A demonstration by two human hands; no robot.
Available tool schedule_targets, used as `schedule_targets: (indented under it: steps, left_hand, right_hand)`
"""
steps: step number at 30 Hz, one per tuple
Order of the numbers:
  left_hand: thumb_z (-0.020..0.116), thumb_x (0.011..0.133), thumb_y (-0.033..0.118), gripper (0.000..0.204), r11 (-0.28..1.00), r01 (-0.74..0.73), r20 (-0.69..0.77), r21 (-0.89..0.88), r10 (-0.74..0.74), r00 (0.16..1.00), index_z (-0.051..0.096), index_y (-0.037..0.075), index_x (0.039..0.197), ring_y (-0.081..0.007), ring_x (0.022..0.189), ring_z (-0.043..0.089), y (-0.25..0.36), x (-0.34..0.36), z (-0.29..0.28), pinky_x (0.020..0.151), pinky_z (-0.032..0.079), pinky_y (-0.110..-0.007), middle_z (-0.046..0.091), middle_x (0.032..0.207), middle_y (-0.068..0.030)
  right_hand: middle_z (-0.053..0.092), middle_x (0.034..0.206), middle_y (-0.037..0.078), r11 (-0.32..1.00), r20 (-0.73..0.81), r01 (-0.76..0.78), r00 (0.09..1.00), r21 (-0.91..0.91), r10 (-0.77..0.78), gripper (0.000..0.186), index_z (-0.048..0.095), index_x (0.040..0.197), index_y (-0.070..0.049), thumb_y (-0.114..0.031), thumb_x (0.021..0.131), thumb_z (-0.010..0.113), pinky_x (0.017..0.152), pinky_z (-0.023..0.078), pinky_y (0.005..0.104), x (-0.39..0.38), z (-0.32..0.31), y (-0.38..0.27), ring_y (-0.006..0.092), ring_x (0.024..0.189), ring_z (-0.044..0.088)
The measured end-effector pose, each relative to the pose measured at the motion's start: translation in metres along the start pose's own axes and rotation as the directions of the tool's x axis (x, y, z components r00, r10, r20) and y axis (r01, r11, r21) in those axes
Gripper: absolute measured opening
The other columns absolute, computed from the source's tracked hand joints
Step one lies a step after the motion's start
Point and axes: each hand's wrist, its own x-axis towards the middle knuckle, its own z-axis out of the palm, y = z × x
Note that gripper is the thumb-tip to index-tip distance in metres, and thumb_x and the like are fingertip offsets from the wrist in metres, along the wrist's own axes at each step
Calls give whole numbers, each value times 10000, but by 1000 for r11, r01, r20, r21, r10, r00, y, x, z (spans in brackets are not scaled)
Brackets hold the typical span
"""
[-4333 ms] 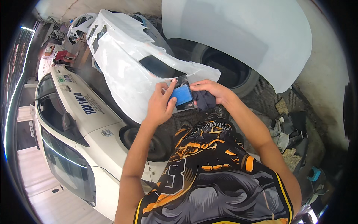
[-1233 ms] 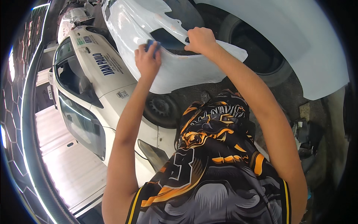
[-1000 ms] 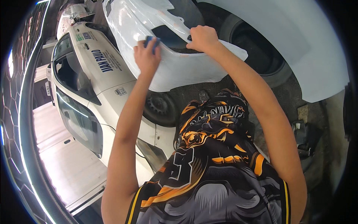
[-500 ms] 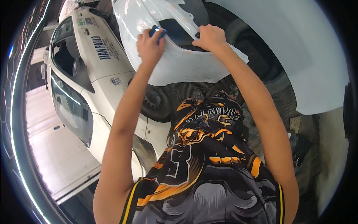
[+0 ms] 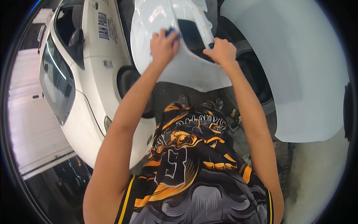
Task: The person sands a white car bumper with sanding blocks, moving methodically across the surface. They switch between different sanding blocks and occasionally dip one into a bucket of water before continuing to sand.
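My left hand (image 5: 162, 47) is closed around a small blue block (image 5: 173, 33), held against the glossy white bumper (image 5: 153, 15) just left of its dark rectangular opening (image 5: 192, 35). My right hand (image 5: 220, 51) has its fingers curled on the bumper's narrow strip at the right of that opening. A small dark bit shows by those fingers; I cannot tell what it is. Both forearms reach up from the lower edge over my black and orange patterned clothing.
A white car (image 5: 100, 74) with lettered doors stands close on the left. A large pale grey panel (image 5: 305, 74) fills the right, with a black tyre-like ring (image 5: 257, 86) behind it. Dark mesh matting (image 5: 175, 89) and debris lie on the floor below.
Earlier both hands held the blue block and a dark cloth together. They have since parted onto the bumper. In the last half second, the view has swung, and both hands appear further right.
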Motion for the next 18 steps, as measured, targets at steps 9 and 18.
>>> schedule_targets:
  steps: [9, 18]
  left_hand:
    - [814, 778, 244, 335, 994, 107, -78, -13, -108, 991, 773, 212, 1109, -346, 869, 594, 21, -8, 6, 719, 522, -452, 614, 1000, -126]
    - [794, 780, 252, 326, 987, 152, -47, -58, -155, 987, 749, 254, 1102, -344, 913, 571, 20, -2, 6, 676, 461, -445, 596, 1023, -114]
  right_hand:
    - [757, 941, 209, 1000, 46, -11, 999, -22, 12, 575, 736, 1010, -33, -505, 689, 804, 828, 589, 485, 0, -2, 0, 392, 938, 741]
    - [759, 988, 199, 999, 58, -16, 998, -43, 18, 565, 747, 1019, -36, -491, 692, 823, 823, 596, 471, 0, -4, -1, 367, 950, 748]
